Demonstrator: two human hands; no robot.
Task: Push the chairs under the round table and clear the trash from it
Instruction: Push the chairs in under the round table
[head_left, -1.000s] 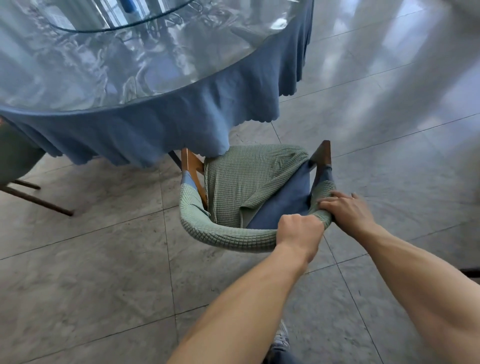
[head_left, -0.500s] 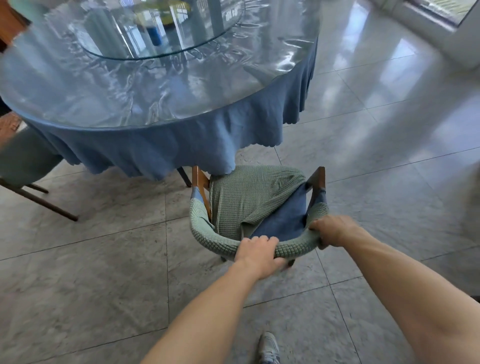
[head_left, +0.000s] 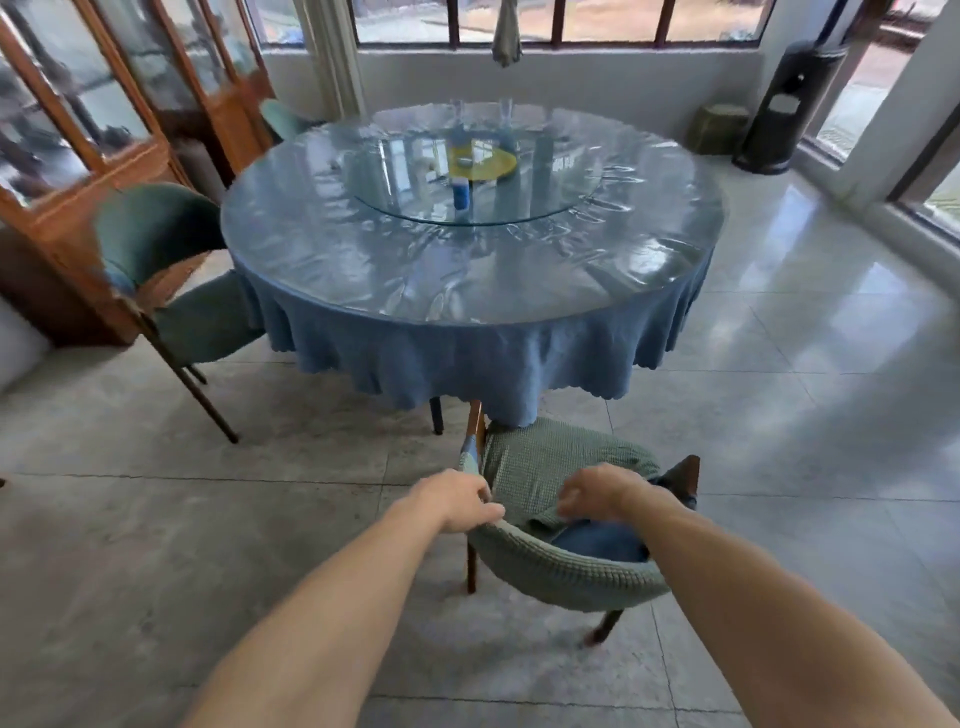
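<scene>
A chair (head_left: 566, 566) with a green knit cover stands at the near edge of the round table (head_left: 467, 332), its seat front just below the blue cloth's hem. My left hand (head_left: 460, 501) grips the left end of the curved backrest. Above the back of the seat, my right hand (head_left: 597, 493) is blurred with fingers curled; whether it holds the loose cover is unclear. On the glass turntable stand a blue bottle (head_left: 461, 193) and a yellow plate (head_left: 483, 163).
A dark green chair (head_left: 156, 244) stands pulled out at the table's left, another chair (head_left: 283, 119) at the far left. Wooden glass cabinets (head_left: 78, 130) line the left wall. A black bin (head_left: 789, 104) stands in the back right corner. The tiled floor on the right is open.
The view has risen from the chair to the whole table. My right hand left the backrest's right end and now hangs over the seat. My left hand shifted to the backrest's left end.
</scene>
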